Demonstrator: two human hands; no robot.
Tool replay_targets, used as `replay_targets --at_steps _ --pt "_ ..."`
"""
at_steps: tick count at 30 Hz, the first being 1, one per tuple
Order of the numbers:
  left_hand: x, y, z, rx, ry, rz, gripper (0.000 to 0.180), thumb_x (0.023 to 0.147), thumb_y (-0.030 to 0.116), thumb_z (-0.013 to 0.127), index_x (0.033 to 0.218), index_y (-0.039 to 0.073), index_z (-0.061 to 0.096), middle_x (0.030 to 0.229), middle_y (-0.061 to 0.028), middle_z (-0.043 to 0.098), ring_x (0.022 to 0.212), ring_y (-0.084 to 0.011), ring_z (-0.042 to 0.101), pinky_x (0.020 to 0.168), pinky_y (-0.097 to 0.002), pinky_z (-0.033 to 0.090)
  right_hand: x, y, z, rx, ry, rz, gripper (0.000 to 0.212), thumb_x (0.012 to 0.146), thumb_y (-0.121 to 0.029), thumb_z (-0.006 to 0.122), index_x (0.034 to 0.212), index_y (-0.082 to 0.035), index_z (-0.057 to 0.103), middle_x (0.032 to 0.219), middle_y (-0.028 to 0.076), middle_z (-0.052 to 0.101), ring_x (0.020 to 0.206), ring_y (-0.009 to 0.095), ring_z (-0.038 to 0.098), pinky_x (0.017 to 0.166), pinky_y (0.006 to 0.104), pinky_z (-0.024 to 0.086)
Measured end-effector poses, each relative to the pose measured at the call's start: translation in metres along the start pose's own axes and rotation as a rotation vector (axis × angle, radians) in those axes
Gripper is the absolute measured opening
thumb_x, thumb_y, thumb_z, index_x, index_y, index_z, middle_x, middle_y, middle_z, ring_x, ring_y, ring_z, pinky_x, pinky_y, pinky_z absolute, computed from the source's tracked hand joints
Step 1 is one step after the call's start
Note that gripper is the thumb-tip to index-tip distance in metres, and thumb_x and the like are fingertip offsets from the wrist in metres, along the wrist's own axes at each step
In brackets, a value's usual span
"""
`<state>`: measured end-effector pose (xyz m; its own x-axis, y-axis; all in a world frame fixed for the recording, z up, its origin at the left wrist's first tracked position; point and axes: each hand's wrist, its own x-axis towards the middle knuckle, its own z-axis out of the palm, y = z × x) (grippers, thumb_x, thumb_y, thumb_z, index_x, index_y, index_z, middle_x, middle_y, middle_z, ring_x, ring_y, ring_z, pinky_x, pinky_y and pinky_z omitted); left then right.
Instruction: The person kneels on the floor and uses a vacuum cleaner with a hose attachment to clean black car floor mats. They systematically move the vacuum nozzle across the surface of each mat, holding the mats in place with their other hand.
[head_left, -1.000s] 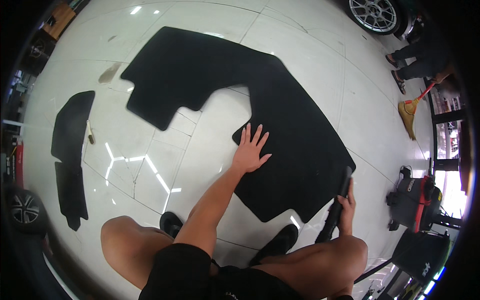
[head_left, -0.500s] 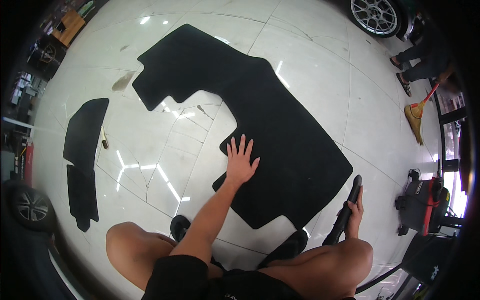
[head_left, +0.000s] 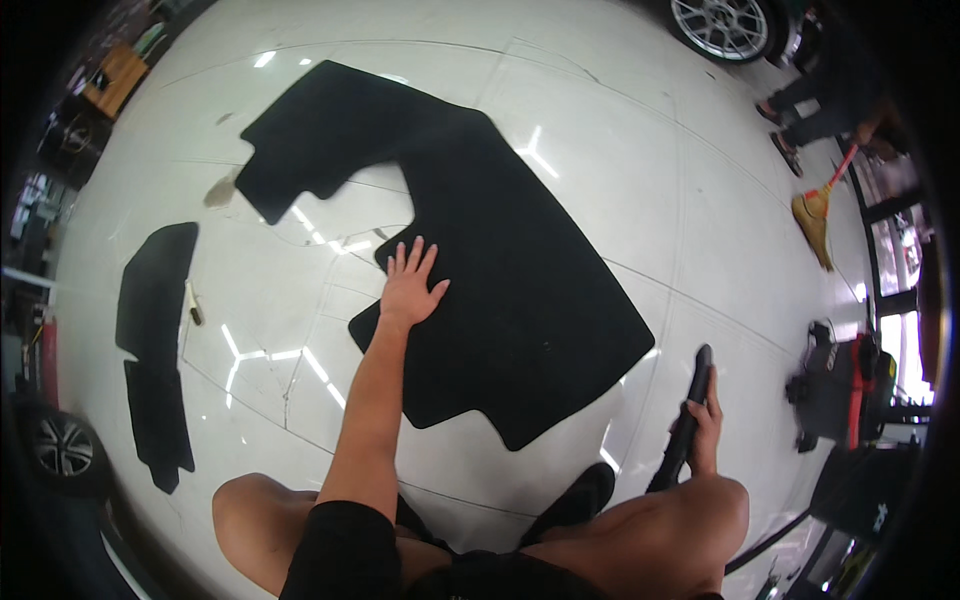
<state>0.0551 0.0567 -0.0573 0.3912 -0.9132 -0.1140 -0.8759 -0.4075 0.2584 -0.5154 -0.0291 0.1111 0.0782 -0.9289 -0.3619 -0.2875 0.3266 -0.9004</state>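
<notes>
A large black car mat (head_left: 520,290) with a notched, curved outline lies flat on the floor in front of me. My left hand (head_left: 408,290) rests on its left part, palm down with the fingers spread. At the right, beyond the mat's corner, my right hand (head_left: 706,430) is wrapped round a black vacuum wand (head_left: 699,382) pointing up and away. The wand's tip is apart from the mat. Further left lie a smaller black mat piece (head_left: 155,290) and another narrow one (head_left: 157,410) touching it. A small brush with a pale handle (head_left: 191,293) lies beside them.
A red and black vacuum cleaner (head_left: 840,385) stands at the right. Beyond it, a person (head_left: 815,115) holds a straw broom (head_left: 812,215). Car wheels show at the far right (head_left: 722,22) and the left edge (head_left: 63,443). Glossy tiles (head_left: 450,30) cover the floor.
The large mat has slid left and a little away from me, turning slightly, with my left hand on it. My right hand still holds the wand. The view has shifted a little.
</notes>
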Motion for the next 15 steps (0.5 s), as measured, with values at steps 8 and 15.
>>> replay_targets --at_steps 8,15 --pt "-0.056 0.061 0.037 0.027 0.048 -0.105 0.086 0.107 0.058 0.060 0.175 0.014 0.031 0.183 -0.0179 0.019 0.167 -0.0510 0.016 0.133 -0.0660 0.018 0.028 0.022 0.048 -0.202 -0.233 -0.086 0.096 0.089 -0.010 0.070 0.177 -0.022 0.031 0.150 0.016 0.064 0.112 0.023 0.069 0.101 0.0336 0.054" --pt "-0.069 0.086 0.014 -0.022 -0.085 -0.161 0.093 0.104 0.060 0.065 0.174 0.010 0.031 0.182 -0.0207 0.022 0.165 -0.0528 0.022 0.130 -0.0691 0.025 0.078 -0.003 0.099 -0.720 -0.414 -0.165 0.110 0.087 -0.013 0.073 0.179 -0.031 0.016 0.135 0.027 0.067 0.110 0.038 0.070 0.099 0.0417 0.054"
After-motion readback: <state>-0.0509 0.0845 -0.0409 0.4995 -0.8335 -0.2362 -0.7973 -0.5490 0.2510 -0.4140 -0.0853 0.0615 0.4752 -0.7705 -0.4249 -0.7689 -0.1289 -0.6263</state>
